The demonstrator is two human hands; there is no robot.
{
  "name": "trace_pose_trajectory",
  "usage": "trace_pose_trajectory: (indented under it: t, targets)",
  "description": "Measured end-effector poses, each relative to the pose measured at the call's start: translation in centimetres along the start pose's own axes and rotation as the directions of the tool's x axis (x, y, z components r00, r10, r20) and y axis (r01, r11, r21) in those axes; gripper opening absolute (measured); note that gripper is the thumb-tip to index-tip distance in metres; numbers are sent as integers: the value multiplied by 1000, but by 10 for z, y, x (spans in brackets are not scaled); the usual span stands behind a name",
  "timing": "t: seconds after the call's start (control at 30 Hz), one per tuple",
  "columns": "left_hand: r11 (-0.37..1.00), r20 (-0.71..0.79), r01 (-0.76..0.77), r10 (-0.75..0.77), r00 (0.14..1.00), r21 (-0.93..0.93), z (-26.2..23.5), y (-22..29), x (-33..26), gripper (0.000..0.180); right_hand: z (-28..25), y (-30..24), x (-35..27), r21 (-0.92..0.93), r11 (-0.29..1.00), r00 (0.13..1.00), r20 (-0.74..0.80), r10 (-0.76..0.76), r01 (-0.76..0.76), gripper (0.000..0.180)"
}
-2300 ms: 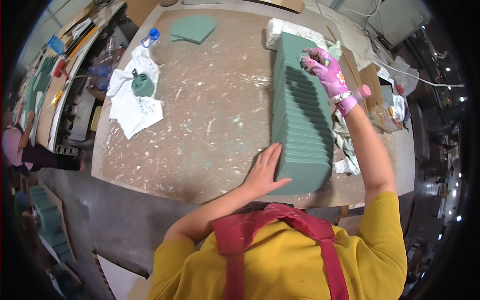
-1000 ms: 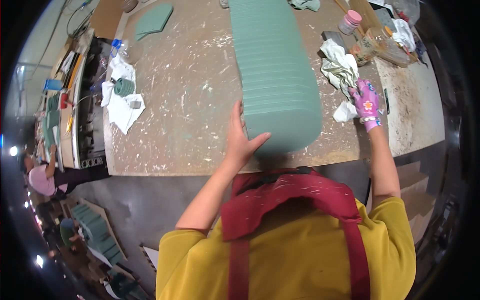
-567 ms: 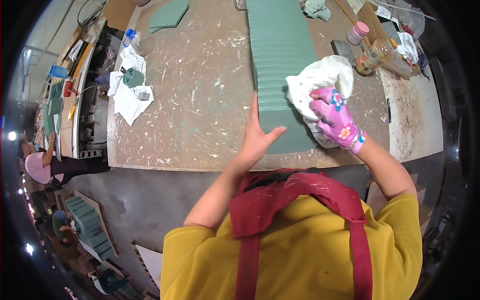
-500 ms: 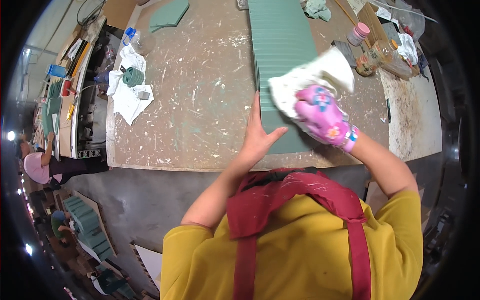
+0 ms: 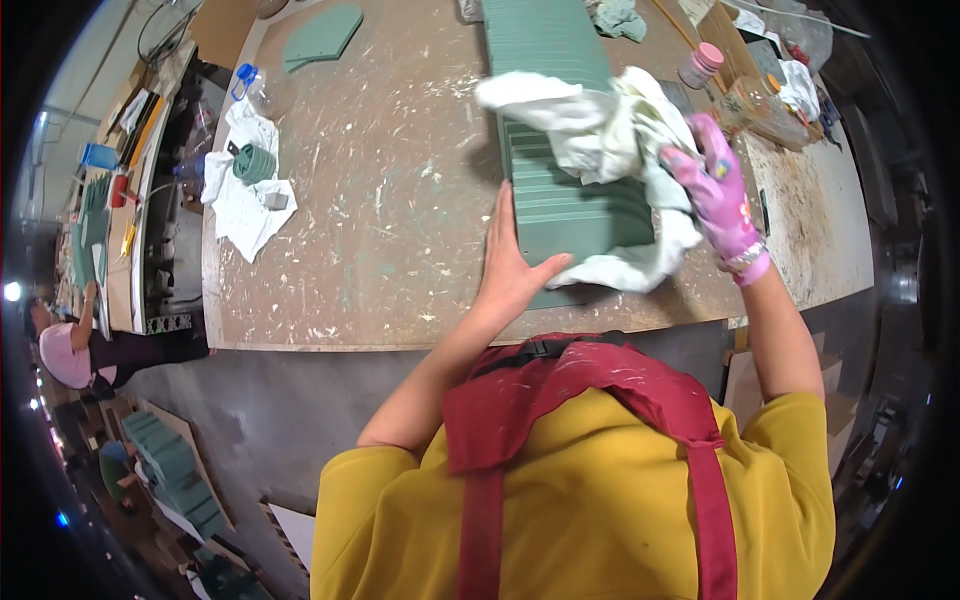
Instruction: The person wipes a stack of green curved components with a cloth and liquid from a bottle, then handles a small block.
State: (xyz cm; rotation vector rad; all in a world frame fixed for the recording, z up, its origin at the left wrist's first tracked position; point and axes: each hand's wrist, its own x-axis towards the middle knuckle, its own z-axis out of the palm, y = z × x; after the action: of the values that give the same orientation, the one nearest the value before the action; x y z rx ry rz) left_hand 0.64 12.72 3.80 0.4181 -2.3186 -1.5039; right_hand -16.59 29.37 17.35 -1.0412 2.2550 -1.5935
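Note:
A long row of overlapping green sheets (image 5: 575, 205) runs away from me over the worktable. My left hand (image 5: 512, 255) is bare, its fingers stretched along the left edge of the near sheets and its thumb apart, over the top sheet. My right hand (image 5: 718, 190), in a pink glove with a flower pattern, is at the right side of the row. From its closed fingers a white cloth (image 5: 610, 125) billows out loosely across the sheets. The cloth hides parts of the row and its near right corner.
The worktable (image 5: 390, 200) is paint-spotted. On its left lie a white rag (image 5: 245, 225), a green roll (image 5: 254, 163) and a blue-capped bottle (image 5: 258, 90). A pink-lidded jar (image 5: 700, 65) and a cardboard box (image 5: 735, 50) stand far right. Another person (image 5: 68, 352) is at the left.
My right hand has moved right and slightly away, and the cloth has gone from bunched to spread and flapping. My left hand stays at the sheets' edge. The view has shifted slightly.

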Motion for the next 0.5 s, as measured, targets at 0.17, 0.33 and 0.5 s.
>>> trace_pose_trajectory:
  t: [0.17, 0.33, 0.5]
  targets:
    - [988, 75, 102, -93, 993, -119, 6, 0, 0, 105, 51, 42, -46, -609, 683, 911, 202, -359, 403, 37]
    - [984, 220, 109, -76, 973, -139, -4, -21, -17, 65, 160, -28, 13, -330, 716, 688, 669, -281, 615, 18]
    - [983, 158, 161, -146, 977, -87, -6, 14, -2, 58, 99, -23, 12, -305, 922, 970, 110, -216, 240, 37]
